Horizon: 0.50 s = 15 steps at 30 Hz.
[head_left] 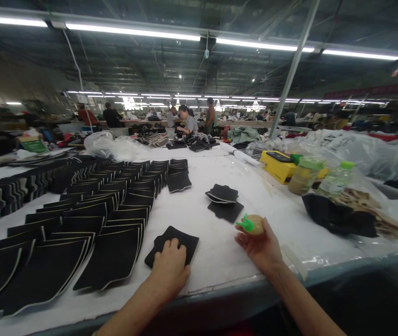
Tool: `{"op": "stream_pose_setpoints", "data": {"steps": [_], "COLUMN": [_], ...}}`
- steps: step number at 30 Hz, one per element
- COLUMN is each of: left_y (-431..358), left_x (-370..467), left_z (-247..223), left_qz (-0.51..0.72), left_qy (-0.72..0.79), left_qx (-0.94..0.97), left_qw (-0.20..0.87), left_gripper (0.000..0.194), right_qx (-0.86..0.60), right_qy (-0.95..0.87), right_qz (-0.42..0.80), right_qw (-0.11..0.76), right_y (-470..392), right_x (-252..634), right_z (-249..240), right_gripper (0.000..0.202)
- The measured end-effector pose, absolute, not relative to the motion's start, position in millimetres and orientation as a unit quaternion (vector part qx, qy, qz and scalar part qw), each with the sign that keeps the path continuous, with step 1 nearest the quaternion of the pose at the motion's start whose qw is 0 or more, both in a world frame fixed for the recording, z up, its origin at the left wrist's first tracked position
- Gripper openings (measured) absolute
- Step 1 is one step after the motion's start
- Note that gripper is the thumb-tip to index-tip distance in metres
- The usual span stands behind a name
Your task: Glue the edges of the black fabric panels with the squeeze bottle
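Note:
My left hand [171,267] rests with curled fingers on a black, pale-edged fabric piece [188,238] near the table's front edge. The thumb lies by the piece's right side. In my right hand [262,247] is a small squeeze bottle [255,225] of tan liquid, its green nozzle pointing left. My fingers wrap around the bottle, held above the white table surface. Beyond it lies a small stack of black pieces [224,192]. Many overlapping black panels [118,252] with pale edges fan out in rows to the left.
At the right stand a yellow box [276,167], a jar [303,176] with a green lid and a clear plastic bottle [337,179]. Black and brown scraps [342,215] lie before them. Clear plastic sheeting [359,149] covers the back right. A co-worker [189,123] sits across the table.

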<state>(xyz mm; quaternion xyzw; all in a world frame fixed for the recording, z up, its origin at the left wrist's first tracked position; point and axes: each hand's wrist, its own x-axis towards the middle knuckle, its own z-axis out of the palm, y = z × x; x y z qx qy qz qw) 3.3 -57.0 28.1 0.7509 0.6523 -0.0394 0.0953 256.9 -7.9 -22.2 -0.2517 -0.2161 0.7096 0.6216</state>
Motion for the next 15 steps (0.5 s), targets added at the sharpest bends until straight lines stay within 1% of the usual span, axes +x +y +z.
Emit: {"op": "stream_pose_setpoints", "data": {"steps": [10, 15], "left_y": [-59.8, -61.6], "left_x": [-0.8, 5.7], "left_z": [30.3, 25.2], "left_qz": [-0.035, -0.048], "left_qy": [0.643, 0.651], "left_qx": [0.757, 0.754], "left_qw": [0.115, 0.074], "left_gripper": [0.025, 0.030], "right_qx": [-0.248, -0.251], "right_qy": [-0.211, -0.205], "right_qz": [0.707, 0.710], "right_qw": [0.627, 0.625], "right_y": [-5.5, -4.8], "right_x": [258.3, 259.4], "right_z": [-23.6, -25.1], "right_gripper": [0.035, 0.035]}}
